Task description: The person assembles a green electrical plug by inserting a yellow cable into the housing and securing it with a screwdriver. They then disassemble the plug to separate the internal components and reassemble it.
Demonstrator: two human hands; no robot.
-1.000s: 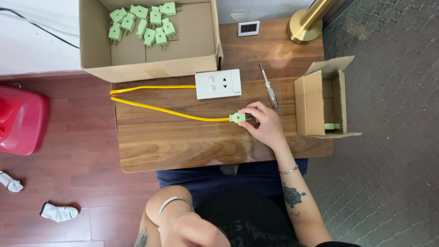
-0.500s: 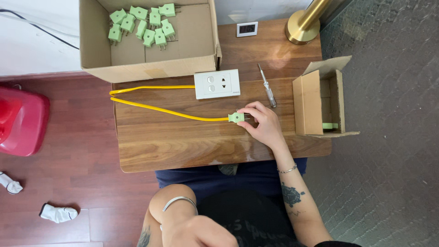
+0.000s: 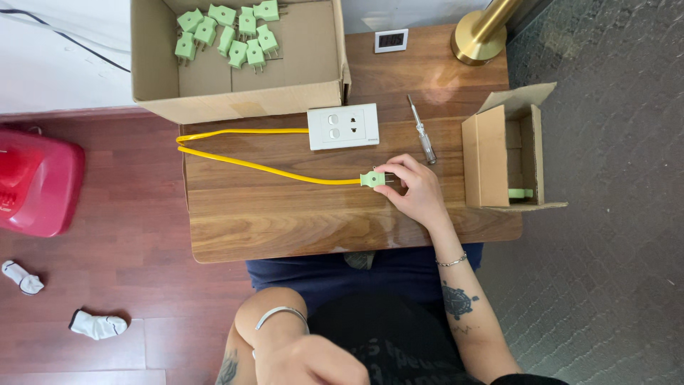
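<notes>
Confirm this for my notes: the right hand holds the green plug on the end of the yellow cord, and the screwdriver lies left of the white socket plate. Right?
Not quite. In the head view the screwdriver lies right of the white socket plate, not left. The rest stands: the right hand holds the green plug on the yellow cord.

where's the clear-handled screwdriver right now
In the head view the clear-handled screwdriver lies on the wooden table, between the white wall socket plate and the small open cardboard box.

The left hand (image 3: 313,360) has drawn in closer to the body; the view has barely shifted.
</notes>
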